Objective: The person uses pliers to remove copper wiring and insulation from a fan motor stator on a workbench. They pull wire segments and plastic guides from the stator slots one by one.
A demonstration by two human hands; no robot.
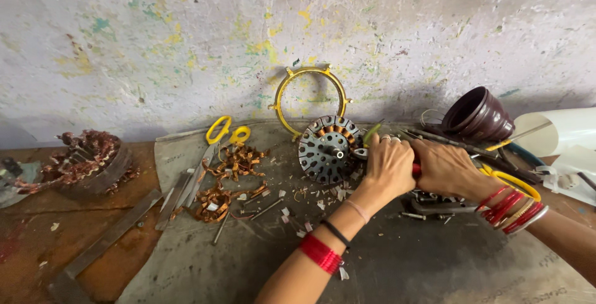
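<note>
Left hand [388, 166] closed around a red-handled tool [416, 169], knuckles just right of the dark slotted stator [326, 149]. Right hand [444, 167] clamped on the same handle, touching the left. Stator stands on edge, centre of the grey mat [397, 260], far side. Yellow-handled scissors [214, 146] and copper wire scraps [226, 180] lie to the left.

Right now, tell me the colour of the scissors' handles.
Yellow: the scissors lie left of the hands, clearest in the head view.
</note>
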